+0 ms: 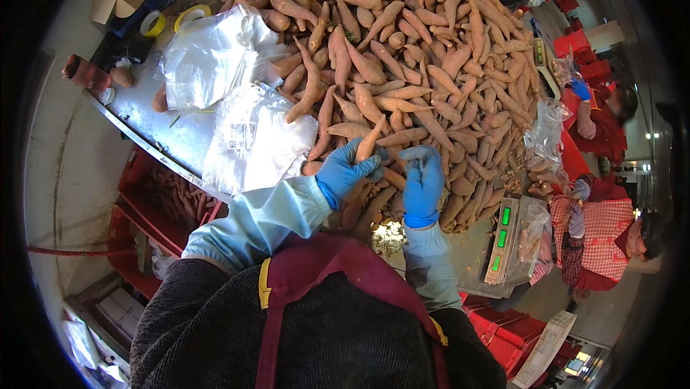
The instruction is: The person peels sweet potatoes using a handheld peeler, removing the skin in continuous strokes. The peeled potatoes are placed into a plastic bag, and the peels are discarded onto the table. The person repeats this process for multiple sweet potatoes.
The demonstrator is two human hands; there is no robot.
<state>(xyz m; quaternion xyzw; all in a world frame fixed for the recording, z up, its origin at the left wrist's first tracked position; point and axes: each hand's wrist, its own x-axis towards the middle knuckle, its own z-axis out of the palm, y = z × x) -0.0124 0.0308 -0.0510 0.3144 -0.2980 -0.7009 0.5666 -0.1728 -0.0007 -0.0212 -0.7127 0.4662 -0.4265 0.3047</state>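
Observation:
My left hand (345, 171), in a blue glove, grips a small tapered sweet potato (370, 140) whose pointed end sticks up. Just right of it is my right hand (423, 184), also gloved in blue, with its fingers curled inward; whether anything small is pinched there cannot be made out. Both hands are over the near edge of a large heap of sweet potatoes (399, 60). Clear plastic bags (259, 141) lie flat to the left of my left hand, some bearing print.
A digital scale (504, 249) with green displays stands at right, carrying a bagged load. Rolls of yellow tape (192, 14) lie at upper left. Below the table's left edge sits a red crate (161, 200) of sweet potatoes. Other people (593, 233) work along the right side.

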